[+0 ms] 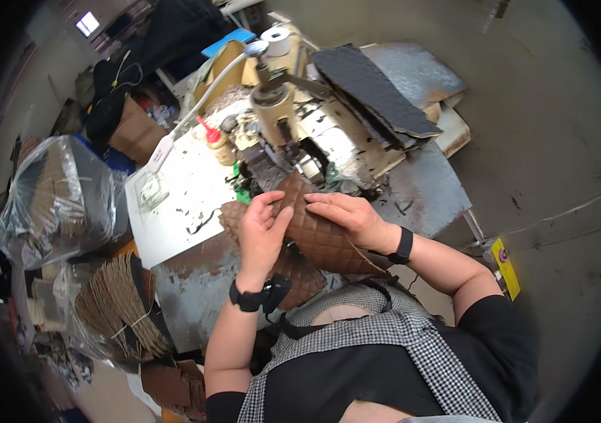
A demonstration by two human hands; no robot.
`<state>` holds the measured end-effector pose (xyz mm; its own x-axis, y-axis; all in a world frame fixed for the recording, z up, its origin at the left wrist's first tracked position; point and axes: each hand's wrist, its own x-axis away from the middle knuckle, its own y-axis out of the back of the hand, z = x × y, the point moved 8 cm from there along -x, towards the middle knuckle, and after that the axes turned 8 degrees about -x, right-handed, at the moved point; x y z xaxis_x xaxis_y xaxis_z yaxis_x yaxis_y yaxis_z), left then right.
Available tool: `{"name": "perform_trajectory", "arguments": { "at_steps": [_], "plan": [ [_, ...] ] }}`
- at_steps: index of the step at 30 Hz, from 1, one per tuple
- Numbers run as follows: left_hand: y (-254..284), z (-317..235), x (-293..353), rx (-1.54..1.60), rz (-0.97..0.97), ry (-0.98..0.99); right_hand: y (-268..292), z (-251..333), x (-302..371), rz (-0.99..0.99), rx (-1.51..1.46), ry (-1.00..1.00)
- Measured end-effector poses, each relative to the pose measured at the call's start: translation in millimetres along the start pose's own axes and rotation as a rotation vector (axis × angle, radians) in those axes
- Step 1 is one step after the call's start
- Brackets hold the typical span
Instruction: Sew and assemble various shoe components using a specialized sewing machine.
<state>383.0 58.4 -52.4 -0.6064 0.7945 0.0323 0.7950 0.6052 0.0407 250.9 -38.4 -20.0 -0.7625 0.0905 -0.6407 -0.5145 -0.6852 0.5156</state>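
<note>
A brown quilted leather piece [325, 243] hangs between my hands, its narrow upper end at the front of a bench machine [272, 106]. My left hand [264, 229] pinches its left edge between thumb and fingers. On the opposite edge, my right hand [350, 217] grips it with the fingers laid together over the top; that thumb is hidden. More brown quilted leather [297, 278] lies below the held piece, and another bit shows beside my left hand. The leather and my fingers partly cover the machine's working end.
Left of the machine stands a glue-type bottle with a red cap [212, 134] on a white board [166, 229]. Black quilted sheets [378, 92] lie at the back right. Clear plastic bags [60, 197] and tied brown strips [120, 303] crowd the left side. A white lamp arm [209, 92] curves over the table.
</note>
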Motion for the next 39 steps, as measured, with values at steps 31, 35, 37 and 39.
{"name": "perform_trajectory", "arguments": {
  "at_steps": [31,35,37,39],
  "plan": [
    [-44,-21,-8,0.103,0.167,0.059,67,-3,-7,-0.164,-0.15,-0.24],
    [-22,-19,-3,0.033,0.108,0.04,112,-29,-22,-0.175,-0.707,-0.73],
    [-5,-12,-5,-0.042,0.05,0.036,164,29,-38,-0.606,0.205,-0.277],
    [23,-1,-3,-0.071,-0.079,0.063,197,-29,-40,-0.46,-0.036,-0.519]
  ]
}}
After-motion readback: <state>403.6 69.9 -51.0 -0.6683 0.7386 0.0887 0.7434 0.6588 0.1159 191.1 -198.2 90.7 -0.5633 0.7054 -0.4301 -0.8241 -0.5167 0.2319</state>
